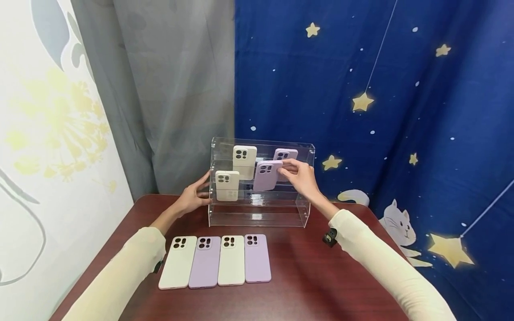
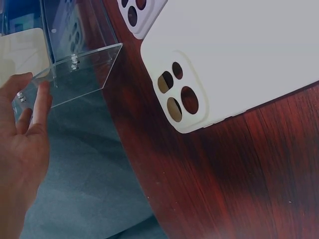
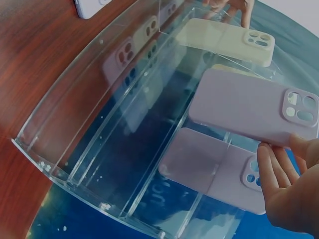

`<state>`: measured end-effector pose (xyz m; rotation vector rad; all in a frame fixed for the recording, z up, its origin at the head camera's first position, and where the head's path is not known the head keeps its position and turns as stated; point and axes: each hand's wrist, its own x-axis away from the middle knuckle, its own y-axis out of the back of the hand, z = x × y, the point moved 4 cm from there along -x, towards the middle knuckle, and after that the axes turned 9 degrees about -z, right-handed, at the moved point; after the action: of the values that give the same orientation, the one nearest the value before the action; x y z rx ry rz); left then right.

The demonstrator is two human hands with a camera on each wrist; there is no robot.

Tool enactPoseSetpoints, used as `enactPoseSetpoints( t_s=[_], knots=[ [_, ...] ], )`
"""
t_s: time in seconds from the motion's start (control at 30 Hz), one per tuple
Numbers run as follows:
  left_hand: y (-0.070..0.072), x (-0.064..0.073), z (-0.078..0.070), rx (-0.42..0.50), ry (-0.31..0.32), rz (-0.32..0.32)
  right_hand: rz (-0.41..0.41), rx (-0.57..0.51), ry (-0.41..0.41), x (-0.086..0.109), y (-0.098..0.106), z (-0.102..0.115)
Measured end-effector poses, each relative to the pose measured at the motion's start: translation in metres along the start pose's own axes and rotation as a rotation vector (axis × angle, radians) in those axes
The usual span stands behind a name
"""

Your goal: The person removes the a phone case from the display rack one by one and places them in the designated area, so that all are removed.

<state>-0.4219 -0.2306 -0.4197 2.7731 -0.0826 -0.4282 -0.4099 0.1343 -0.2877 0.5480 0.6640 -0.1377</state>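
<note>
My right hand (image 1: 300, 178) pinches a purple phone case (image 1: 266, 177) by its upper side edge, in front of a clear acrylic tiered stand (image 1: 257, 221). In the right wrist view this case (image 3: 244, 102) overlaps another purple case (image 3: 199, 162) that stands in the rack. My left hand (image 1: 192, 196) touches the stand's left side panel with spread fingers; the left wrist view shows its fingertips at the panel edge (image 2: 79, 57). Two white cases stand in the rack, one (image 1: 244, 161) on the upper tier and one (image 1: 227, 186) lower, at the left.
In front of the stand lies a row of cases: white (image 1: 179, 265), purple (image 1: 205, 265), white (image 1: 231, 265) and purple (image 1: 258, 263). The dark red table (image 1: 313, 276) reaches back to the grey curtain (image 1: 172, 89) and the blue star curtain (image 1: 297, 102).
</note>
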Motion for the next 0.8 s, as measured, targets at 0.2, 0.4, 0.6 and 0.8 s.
enactPoseSetpoints(
  t_s=[0.2,0.4,0.6,0.8],
  knots=[
    [0.001,0.0,0.001,-0.01,0.015,-0.011,0.014,0.015,0.007,0.0,0.006,0.005],
    [0.001,-0.001,0.002,-0.016,0.021,-0.008,0.032,0.012,0.022,0.0,0.012,0.006],
    [0.001,0.0,0.001,-0.004,0.012,-0.006,0.069,-0.017,0.049,0.001,0.019,0.005],
    [0.0,0.002,-0.002,-0.013,0.006,-0.013,0.089,0.009,0.034,-0.001,0.026,0.001]
  ],
)
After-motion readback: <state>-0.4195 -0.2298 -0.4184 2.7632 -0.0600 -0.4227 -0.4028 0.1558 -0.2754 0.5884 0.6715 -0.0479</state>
